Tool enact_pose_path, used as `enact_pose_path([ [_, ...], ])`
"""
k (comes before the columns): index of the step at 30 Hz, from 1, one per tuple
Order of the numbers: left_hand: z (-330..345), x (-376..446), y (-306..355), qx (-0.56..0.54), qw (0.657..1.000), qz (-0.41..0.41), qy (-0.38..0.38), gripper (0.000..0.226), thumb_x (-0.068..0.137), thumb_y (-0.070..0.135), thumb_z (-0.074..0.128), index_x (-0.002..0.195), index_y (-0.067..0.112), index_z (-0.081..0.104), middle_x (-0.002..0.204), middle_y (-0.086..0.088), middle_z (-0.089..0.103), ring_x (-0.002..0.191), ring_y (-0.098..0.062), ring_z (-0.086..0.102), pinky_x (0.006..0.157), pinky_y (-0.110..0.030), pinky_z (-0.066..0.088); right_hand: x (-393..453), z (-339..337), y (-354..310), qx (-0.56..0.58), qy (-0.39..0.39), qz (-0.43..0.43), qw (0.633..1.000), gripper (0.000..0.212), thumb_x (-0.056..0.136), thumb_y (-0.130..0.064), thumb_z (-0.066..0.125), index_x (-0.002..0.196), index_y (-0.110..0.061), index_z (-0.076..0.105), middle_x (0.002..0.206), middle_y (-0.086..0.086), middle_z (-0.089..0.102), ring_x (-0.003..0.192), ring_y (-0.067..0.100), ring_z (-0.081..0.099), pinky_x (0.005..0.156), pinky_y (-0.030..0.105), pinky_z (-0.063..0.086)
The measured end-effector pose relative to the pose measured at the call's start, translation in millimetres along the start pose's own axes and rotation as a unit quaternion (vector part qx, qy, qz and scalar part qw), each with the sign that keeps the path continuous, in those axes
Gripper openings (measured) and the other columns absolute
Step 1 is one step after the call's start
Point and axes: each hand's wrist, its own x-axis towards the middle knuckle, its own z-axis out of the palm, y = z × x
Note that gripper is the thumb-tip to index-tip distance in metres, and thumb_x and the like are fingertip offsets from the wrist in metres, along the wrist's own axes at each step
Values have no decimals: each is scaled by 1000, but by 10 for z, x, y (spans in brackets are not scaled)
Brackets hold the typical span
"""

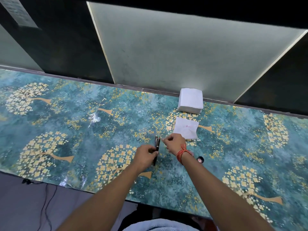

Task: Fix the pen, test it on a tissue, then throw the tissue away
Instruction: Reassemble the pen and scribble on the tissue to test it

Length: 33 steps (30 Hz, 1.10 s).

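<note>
My left hand (146, 155) grips a dark pen (156, 144) that points away from me over the teal flowered table (83, 130). A thin red part stands at the pen's far end. My right hand (175, 144) is pinched near that tip; what it holds is too small to tell. A single white tissue (186, 128) with faint pink marks lies flat just beyond my right hand. A small round black cap-like piece (200, 159) rests on the table beside my right wrist.
A stack of white tissues (190, 100) stands at the table's back edge against a frosted glass panel (183, 47). Dark panels flank the glass. A black cable (46, 205) hangs below the table's front edge at the left.
</note>
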Motion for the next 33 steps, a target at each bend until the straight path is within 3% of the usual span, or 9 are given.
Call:
enact_pose_path([
  [2, -74, -47, -89, 15, 1000, -16, 11, 7, 83, 21, 72, 76, 22, 71, 78, 0, 73, 73, -20, 70, 73, -47, 60, 33, 97, -49, -52, -2, 1, 999, 29, 84, -23, 67, 74, 5, 71, 74, 20, 72, 73, 34, 69, 61, 36, 55],
  [4, -149, -64, -173, 26, 999, -33, 18, 5, 83, 21, 73, 79, 19, 70, 78, -1, 71, 74, -20, 70, 74, -46, 60, 73, 220, -100, -85, -13, 3, 996, 28, 82, -23, 68, 62, -3, 68, 63, 15, 67, 60, 28, 63, 58, 33, 51],
  [10, -277, -85, -250, 56, 997, -43, 16, 8, 84, 23, 72, 83, 15, 70, 81, -3, 70, 76, -23, 68, 74, -46, 60, 104, 427, -147, -145, -17, 1, 989, 43, 76, -20, 68, 47, -17, 36, 45, 3, 38, 44, 19, 37, 42, 24, 25],
  [12, -280, -70, -238, 64, 997, -39, 5, 11, 85, 23, 71, 88, 12, 71, 85, -5, 71, 76, -22, 68, 75, -45, 60, 146, 438, -149, -91, -7, 27, 995, 39, 75, -15, 66, 46, -16, 39, 44, 5, 40, 43, 20, 38, 42, 23, 32],
  [15, -253, -33, -179, 67, 997, -31, -6, 15, 85, 23, 71, 93, 10, 72, 87, -5, 73, 75, -22, 68, 75, -44, 60, 175, 378, -141, 126, 14, 92, 988, 22, 81, -12, 71, 63, -10, 58, 63, 15, 62, 51, 22, 60, 50, 33, 56],
  [18, -219, 3, -78, 77, 997, -12, -11, 17, 85, 24, 71, 95, 10, 73, 89, -5, 73, 75, -20, 67, 75, -40, 59, 175, 307, -164, 245, -2, 100, 964, 17, 86, -16, 72, 78, -6, 60, 72, 12, 67, 58, 19, 67, 48, 27, 55],
  [24, -156, 61, 88, 84, 996, 26, -10, 17, 87, 24, 69, 99, 12, 74, 98, -4, 74, 89, -16, 67, 79, -30, 53, 213, 161, -193, 258, 26, 92, 961, 21, 82, -19, 76, 82, -5, 62, 78, 12, 70, 59, 17, 69, 49, 28, 56],
  [28, -132, 80, 152, 81, 996, 37, -9, 17, 89, 23, 68, 100, 12, 74, 98, -2, 73, 86, -16, 67, 71, -27, 52, 233, 88, -196, 274, 48, 83, 957, 20, 82, -20, 76, 81, -6, 61, 78, 13, 69, 62, 23, 70, 54, 35, 60],
  [33, -105, 86, 213, 79, 996, 48, -5, 17, 89, 22, 68, 100, 11, 73, 100, -3, 73, 87, -16, 66, 74, -27, 51, 205, 16, -223, 275, 55, 74, 957, 21, 84, -19, 74, 87, -6, 58, 81, 11, 67, 64, 24, 70, 56, 41, 61],
])
